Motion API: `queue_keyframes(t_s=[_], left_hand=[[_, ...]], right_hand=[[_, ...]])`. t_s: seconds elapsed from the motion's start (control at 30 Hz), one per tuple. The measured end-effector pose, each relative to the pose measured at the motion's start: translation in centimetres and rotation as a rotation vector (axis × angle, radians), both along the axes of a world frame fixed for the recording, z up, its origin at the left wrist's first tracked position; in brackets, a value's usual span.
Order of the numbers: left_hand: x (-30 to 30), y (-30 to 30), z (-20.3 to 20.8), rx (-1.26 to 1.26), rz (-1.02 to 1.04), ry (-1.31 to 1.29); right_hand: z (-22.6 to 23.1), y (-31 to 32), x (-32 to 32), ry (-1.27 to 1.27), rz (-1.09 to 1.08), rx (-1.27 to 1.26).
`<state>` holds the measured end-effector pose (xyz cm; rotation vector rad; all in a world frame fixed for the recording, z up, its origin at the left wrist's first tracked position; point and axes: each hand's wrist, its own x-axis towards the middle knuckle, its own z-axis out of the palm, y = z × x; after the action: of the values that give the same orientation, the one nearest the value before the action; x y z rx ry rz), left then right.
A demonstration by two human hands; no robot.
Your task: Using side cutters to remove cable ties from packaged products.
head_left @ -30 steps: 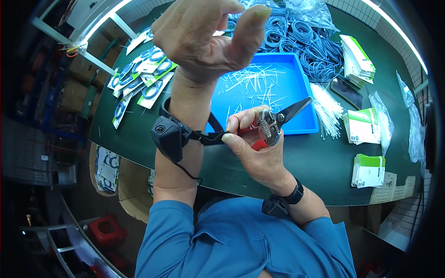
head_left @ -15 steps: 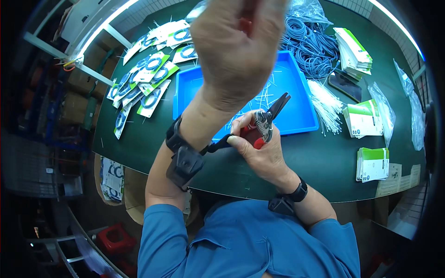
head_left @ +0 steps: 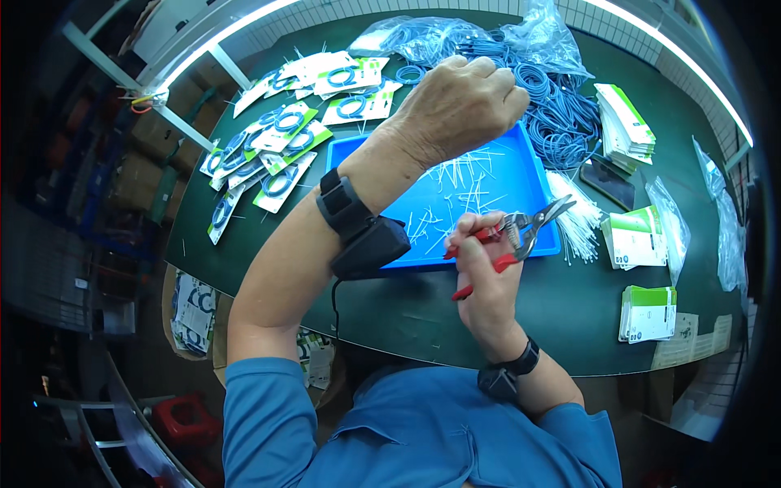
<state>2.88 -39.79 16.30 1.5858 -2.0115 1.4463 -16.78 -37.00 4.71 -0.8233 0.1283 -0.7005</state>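
Note:
My left hand (head_left: 464, 110) is closed, knuckles up, above the far edge of a blue tray (head_left: 533, 195). Whatever it may hold is hidden beneath the fingers. Just beyond it lies a heap of blue coiled cables (head_left: 561, 114). My right hand (head_left: 492, 297) grips red-handled pruning shears (head_left: 521, 240) over the tray's near right corner, with the blades pointing away to the right. Thin white offcuts of cable ties (head_left: 468, 175) are scattered in the tray. A bundle of white cable ties (head_left: 573, 215) lies against the tray's right side.
Carded blue cables (head_left: 285, 134) cover the table's left side. Along the right are stacks of white-and-green cards (head_left: 639, 236), a dark phone (head_left: 608, 185) and clear plastic bags (head_left: 669, 224). Below the table's left edge stands a box (head_left: 194, 317) of packed cards.
My left hand has moved away from me toward the cable heap, out of its blur. My right hand has turned the shears to the right and shifted slightly right.

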Motion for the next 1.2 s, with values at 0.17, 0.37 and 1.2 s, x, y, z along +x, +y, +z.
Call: queue_keyframes(t_s=[0.17, 0.37, 1.2], left_hand=[[1.6, -1.1, -3.0, 0.074, 0.126, -0.046], [2.1, -2.0, -5.1, 0.099, 0.239, -0.061], [1.8, -1.5, -5.7, -0.116, -0.101, 0.455]], right_hand=[[1.4, 1.9, 0.8, 0.112, -0.002, -0.29], [2.4, 2.7, 2.8, 0.202, -0.024, -0.261], [2.7, -1.7, 3.5, 0.324, 0.047, -0.277]])
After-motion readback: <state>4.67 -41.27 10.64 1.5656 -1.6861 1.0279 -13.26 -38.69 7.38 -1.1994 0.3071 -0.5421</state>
